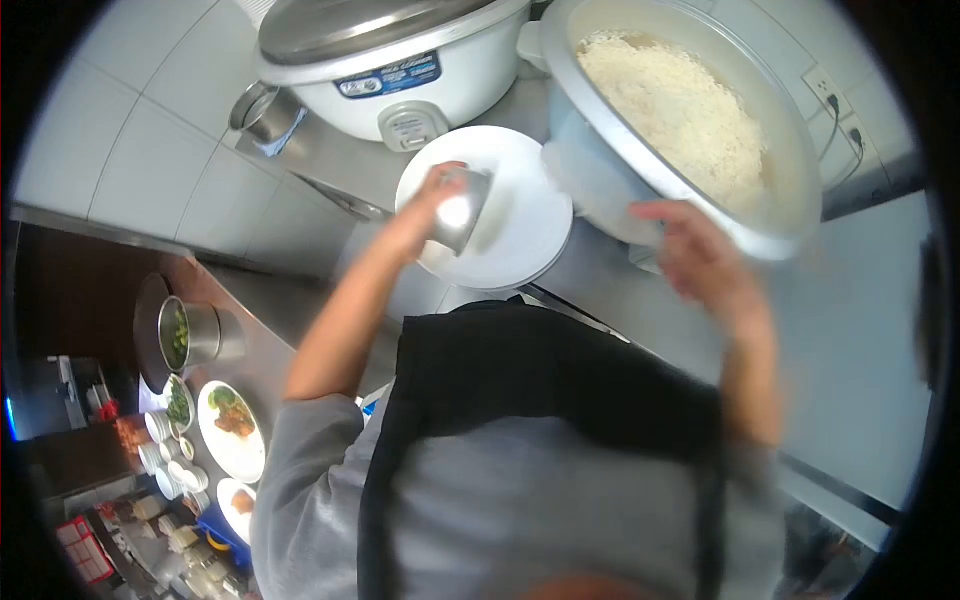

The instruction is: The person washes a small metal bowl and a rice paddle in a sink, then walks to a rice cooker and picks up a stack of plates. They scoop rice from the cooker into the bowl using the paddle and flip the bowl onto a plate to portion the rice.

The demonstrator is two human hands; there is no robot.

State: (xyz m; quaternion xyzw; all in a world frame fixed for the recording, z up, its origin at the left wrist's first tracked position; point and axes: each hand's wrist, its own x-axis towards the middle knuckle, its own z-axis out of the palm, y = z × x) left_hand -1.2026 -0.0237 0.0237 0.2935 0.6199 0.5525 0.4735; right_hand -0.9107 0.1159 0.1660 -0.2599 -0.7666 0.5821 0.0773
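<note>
My left hand (430, 205) is closed around a small metal cup (462, 212), tilted over a stack of white plates (535, 225). Beside the open rice cooker (655, 165), my right hand (700, 262) is smeared by motion, its index finger extended toward the left. A pale, blurred, flat shape like a rice paddle (597, 190) reaches from its fingers toward the plates; the grip itself is partly hidden. White rice (680, 115) fills much of the open cooker, to the right of the plates.
A second rice cooker (440, 88) with its lid on stands behind the plates. Left of it is a metal pot (268, 113) with a blue cloth. On the lower left counter are a pot of greens (200, 332), a plate of food (240, 447) and several small bowls (175, 475).
</note>
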